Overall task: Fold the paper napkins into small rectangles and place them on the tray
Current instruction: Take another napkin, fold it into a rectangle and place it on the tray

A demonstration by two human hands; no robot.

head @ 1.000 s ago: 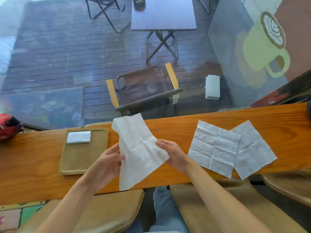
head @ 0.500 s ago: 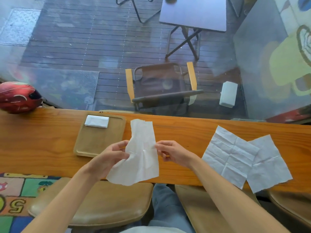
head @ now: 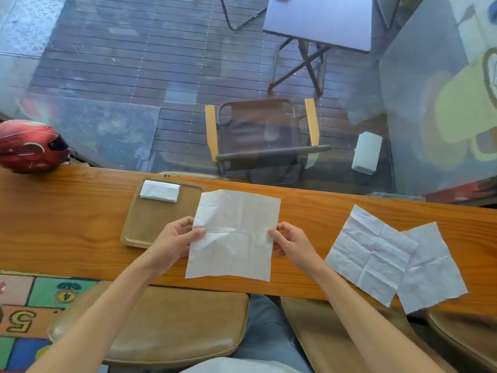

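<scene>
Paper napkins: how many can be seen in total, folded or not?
4: one folded napkin on the tray, one open napkin held by both hands, two open ones overlapping on the counter right, creased and plainer. None seems hidden.

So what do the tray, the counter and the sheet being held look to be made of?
Tray: smooth matte tan, with a raised rim and rounded corners; moulded plastic or finished wood, hard to say.
Counter: wood, glossy orange varnish, grain lines visible.
Held napkin: thin white tissue paper, matte, with soft creases and wrinkles; it bends where both hands pinch its side edges.
</scene>
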